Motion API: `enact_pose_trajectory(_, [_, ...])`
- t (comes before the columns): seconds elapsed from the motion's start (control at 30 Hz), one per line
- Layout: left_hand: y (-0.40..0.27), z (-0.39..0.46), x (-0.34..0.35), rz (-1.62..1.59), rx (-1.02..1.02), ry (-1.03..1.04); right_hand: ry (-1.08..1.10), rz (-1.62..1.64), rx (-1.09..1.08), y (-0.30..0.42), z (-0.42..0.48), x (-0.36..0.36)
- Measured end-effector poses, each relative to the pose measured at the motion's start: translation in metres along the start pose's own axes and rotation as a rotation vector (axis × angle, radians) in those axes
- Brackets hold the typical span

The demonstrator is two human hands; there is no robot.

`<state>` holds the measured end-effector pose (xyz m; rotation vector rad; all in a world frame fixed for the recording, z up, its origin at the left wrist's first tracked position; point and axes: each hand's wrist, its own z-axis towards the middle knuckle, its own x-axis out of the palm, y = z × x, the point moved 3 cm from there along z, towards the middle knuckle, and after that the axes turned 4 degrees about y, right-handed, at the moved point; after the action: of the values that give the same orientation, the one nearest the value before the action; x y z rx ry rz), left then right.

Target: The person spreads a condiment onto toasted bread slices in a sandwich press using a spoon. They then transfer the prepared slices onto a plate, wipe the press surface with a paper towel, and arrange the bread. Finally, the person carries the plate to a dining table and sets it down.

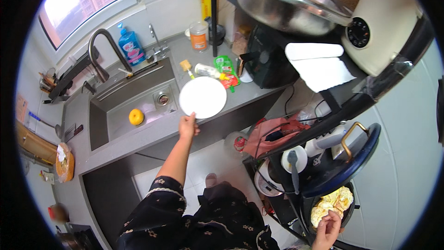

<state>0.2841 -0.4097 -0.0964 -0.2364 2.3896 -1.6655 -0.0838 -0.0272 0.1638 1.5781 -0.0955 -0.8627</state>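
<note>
My left hand [188, 126] grips the near rim of a white plate [203, 97], which is held over the front edge of the grey counter beside the sink. At the lower right, my right hand [329, 228] is over a dark pan [348, 211] of fried eggs [338, 199], its fingertips close together at the eggs' edge. Whether those fingers hold a piece of egg cannot be told. A blue lid [371, 152] with a gold-coloured handle lies tilted above the pan. Close by, a grey utensil [294, 172] rests across a small white bowl [301, 153].
A yellow round fruit or vegetable [136, 116] lies in the sink [99, 125]. Bottles, a brush and squeeze pouches [223, 64] stand or lie on the counter. The black rack [334, 102] at right carries a large steel basin [291, 3], paper towel [317, 69] and a cream appliance [385, 21].
</note>
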Motion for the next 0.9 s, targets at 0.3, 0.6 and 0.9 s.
enact_pose_trajectory(0.3, [-0.334, -0.188, 0.102, 0.202, 1.389, 0.194, 0.210, 0.144, -0.096, 0.032, -0.013, 0.020])
enact_pose_trajectory(0.6, [-0.378, -0.226, 0.148, 1.166, 1.270, 0.216, 0.467, 0.139, -0.281, 0.054, -0.010, 0.043])
enact_pose_trajectory(0.9, [-0.286, -0.274, 0.094, 0.115, 0.523, 1.129, 0.268, 0.503, -0.388, 0.085, 0.079, 0.087])
